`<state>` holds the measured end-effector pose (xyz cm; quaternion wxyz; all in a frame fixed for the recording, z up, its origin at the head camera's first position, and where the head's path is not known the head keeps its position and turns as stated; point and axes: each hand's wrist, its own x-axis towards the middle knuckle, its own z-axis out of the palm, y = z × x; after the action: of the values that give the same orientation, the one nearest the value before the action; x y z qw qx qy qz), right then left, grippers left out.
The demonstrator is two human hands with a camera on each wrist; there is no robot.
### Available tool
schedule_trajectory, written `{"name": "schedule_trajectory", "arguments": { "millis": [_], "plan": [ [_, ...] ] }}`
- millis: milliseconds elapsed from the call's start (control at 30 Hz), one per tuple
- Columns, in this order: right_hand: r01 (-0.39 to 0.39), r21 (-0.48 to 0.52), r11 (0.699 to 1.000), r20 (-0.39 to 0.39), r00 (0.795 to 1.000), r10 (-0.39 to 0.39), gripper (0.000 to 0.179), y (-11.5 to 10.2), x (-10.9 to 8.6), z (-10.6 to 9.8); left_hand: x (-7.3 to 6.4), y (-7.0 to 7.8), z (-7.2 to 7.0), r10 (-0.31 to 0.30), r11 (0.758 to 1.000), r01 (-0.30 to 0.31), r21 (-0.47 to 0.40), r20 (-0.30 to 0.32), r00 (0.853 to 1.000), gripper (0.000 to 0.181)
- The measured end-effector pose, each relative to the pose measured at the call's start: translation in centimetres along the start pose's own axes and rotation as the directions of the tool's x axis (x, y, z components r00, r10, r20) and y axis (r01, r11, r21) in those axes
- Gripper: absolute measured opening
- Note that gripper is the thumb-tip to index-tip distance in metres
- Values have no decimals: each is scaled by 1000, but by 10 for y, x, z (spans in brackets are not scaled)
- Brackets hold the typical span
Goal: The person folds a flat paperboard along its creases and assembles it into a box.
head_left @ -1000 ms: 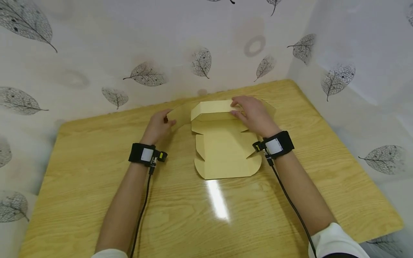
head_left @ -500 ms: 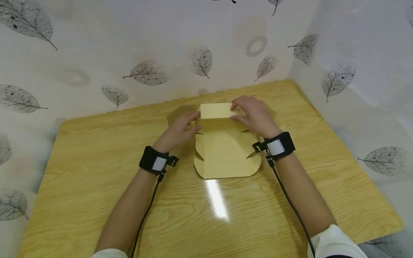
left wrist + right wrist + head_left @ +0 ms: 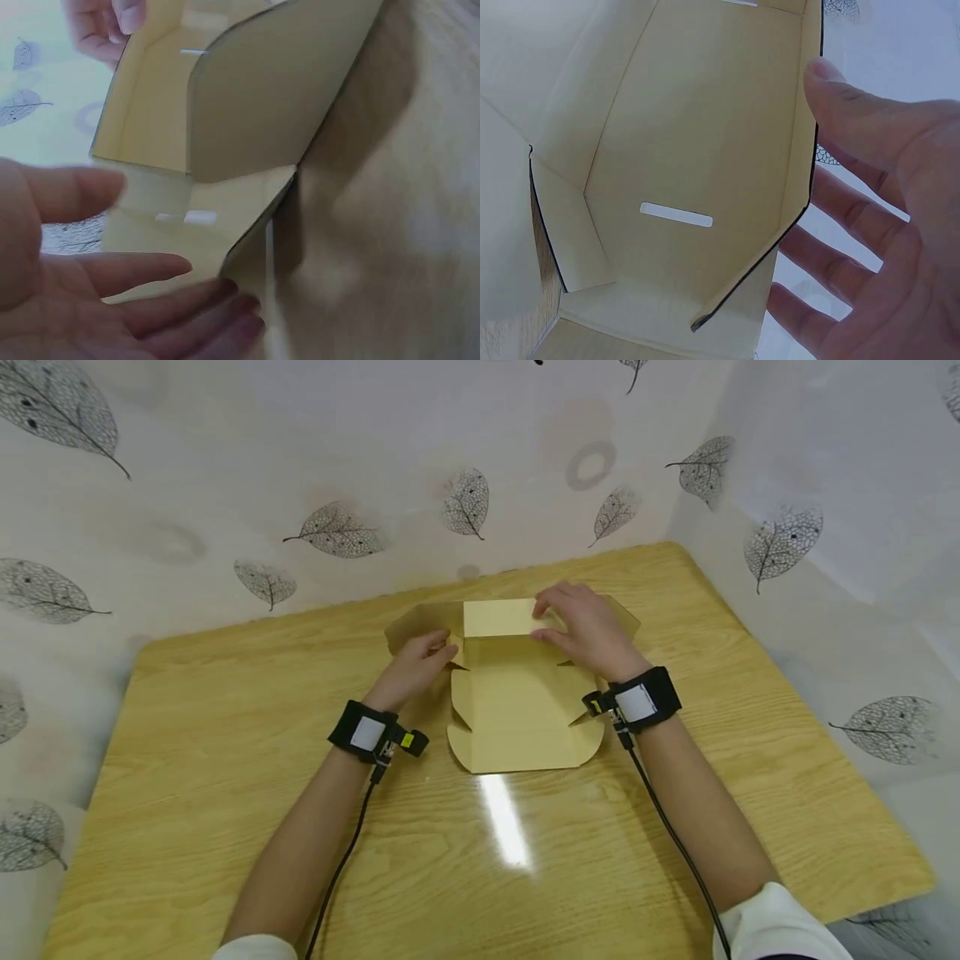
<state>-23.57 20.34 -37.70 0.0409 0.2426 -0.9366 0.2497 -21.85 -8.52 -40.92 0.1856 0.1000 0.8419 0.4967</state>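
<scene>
A flat cardboard box blank [image 3: 525,702], pale yellow and partly folded, lies on the table with its far wall standing up. My right hand [image 3: 588,627] holds the top strip of this wall [image 3: 498,618] near its right end. In the right wrist view, the thumb [image 3: 855,97] lies on the strip's edge and the fingers reach behind the wall [image 3: 705,127]. At the wall's left end is my left hand [image 3: 412,668]. Its fingers are extended in the left wrist view, with fingertips [image 3: 240,322] right at the edge of a small side flap [image 3: 244,195].
The wood-grain table [image 3: 247,760] meets a wall with leaf prints [image 3: 341,531] behind it. Wide flaps stick out at both far corners of the blank, the left flap [image 3: 423,620] fully in view. Slotted tabs [image 3: 461,693] line its sides. Cables run from both wrist cameras.
My left hand has let go of the wide left flap and moved right to the far wall's left end, then slightly down. The right hand keeps its hold while the top strip has tilted.
</scene>
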Motion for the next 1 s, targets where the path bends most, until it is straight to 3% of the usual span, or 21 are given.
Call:
{"name": "schedule_trajectory", "arguments": {
  "millis": [200,333,600,767,833,900,933,967,1000],
  "plan": [
    [-16,11,1000,10,1000,16,31,-2,-2,4,3,-5,11,86,980,-78,-181,40,995,62],
    [-3,3,1000,-3,1000,3,29,0,0,3,5,-2,11,112,971,-98,-220,50,992,61],
    [-1,7,1000,0,1000,1,26,3,1,0,9,-1,12,120,970,-103,-218,64,991,61],
    [6,-3,1000,-16,1000,-6,27,4,1,2,6,2,7,115,988,-109,-112,52,992,58],
    [9,-2,1000,-21,1000,-9,27,4,1,2,2,4,2,106,994,-105,-34,18,994,56],
    [11,0,1000,-21,1000,-11,28,4,1,3,-4,8,-4,117,993,-115,40,-66,991,52],
    [12,2,1000,-20,1000,-12,28,4,1,2,-6,9,-7,145,988,-135,79,-132,981,49],
    [12,2,1000,-18,1000,-12,28,4,1,2,-7,10,-11,184,979,-160,124,-210,960,45],
    [13,6,1000,-19,1000,-13,28,4,1,1,-8,11,-16,229,968,-186,169,-288,930,42]
  ]
}}
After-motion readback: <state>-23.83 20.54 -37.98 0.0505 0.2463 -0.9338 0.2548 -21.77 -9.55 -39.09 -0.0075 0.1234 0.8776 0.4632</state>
